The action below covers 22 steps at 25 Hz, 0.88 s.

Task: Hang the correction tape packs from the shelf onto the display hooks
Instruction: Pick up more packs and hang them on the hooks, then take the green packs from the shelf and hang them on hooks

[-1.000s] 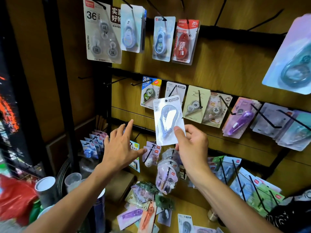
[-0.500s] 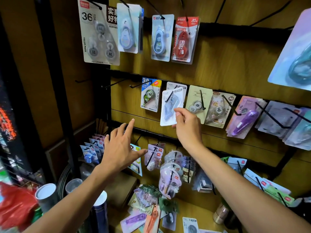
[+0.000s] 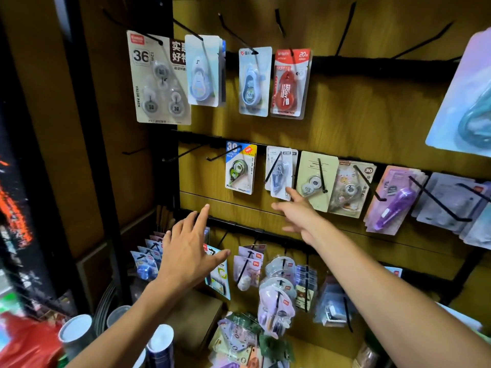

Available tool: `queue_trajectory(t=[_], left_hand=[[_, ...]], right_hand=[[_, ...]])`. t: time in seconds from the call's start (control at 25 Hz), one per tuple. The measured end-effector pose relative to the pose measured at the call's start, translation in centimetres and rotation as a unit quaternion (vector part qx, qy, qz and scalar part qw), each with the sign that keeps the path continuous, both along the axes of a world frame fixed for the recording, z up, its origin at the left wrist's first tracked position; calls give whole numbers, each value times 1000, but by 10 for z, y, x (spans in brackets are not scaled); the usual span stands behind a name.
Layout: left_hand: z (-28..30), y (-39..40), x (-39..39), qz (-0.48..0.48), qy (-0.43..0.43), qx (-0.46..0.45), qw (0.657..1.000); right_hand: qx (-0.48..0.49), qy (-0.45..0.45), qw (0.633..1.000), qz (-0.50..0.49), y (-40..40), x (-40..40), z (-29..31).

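Pack (image 3: 279, 173) of correction tape hangs on a middle-row hook (image 3: 273, 168), between the green-tape pack (image 3: 240, 168) and the beige pack (image 3: 316, 179). Your right hand (image 3: 300, 216) sits just below its lower corner, fingers spread and relaxed, gripping nothing; whether a fingertip touches the card cannot be told. Your left hand (image 3: 188, 251) is raised before the lower rail (image 3: 239, 225), fingers straight and splayed, holding nothing.

You are standing in a stationery shop: a wooden display wall (image 3: 358, 107) is carrying rows of black hooks (image 3: 183, 154), and carded correction tape packs (image 3: 289, 82) are hanging from them in retail blister packaging, printed with brand names and tape lengths.
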State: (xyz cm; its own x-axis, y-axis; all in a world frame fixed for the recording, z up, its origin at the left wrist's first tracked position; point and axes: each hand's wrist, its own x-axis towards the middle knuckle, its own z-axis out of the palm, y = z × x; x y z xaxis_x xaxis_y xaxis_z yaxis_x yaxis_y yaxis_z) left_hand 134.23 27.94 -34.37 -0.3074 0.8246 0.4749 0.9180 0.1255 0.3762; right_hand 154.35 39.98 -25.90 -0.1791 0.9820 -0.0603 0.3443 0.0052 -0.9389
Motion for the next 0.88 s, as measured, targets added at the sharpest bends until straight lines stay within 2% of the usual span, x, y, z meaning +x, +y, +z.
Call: queue_trajectory(t=[0.08, 0.16, 0.32, 0.4, 0.6, 0.72, 0.88], left_hand=[[4, -9, 5, 4, -2, -2, 1000], [5, -21, 16, 5, -7, -10, 1000], [-7, -42, 35, 2, -36, -40, 999], [-25, -54, 48, 1, -69, -61, 996], [-100, -84, 94, -6, -99, -147, 984], [-152, -89, 118, -4, -135, -220, 966], [-234, -80, 146, -3, -150, -335, 930]], right_hand=[[19, -34, 999, 12, -20, 16, -15], [58, -111, 991, 41, -49, 35, -34], [158, -291, 935, 123, -114, 73, -75], [173, -364, 903, 152, -149, 91, -100], [127, -441, 868, 189, -202, 135, -190], [97, -450, 870, 175, -206, 154, -250], [-12, -460, 874, 156, -187, 176, -331]])
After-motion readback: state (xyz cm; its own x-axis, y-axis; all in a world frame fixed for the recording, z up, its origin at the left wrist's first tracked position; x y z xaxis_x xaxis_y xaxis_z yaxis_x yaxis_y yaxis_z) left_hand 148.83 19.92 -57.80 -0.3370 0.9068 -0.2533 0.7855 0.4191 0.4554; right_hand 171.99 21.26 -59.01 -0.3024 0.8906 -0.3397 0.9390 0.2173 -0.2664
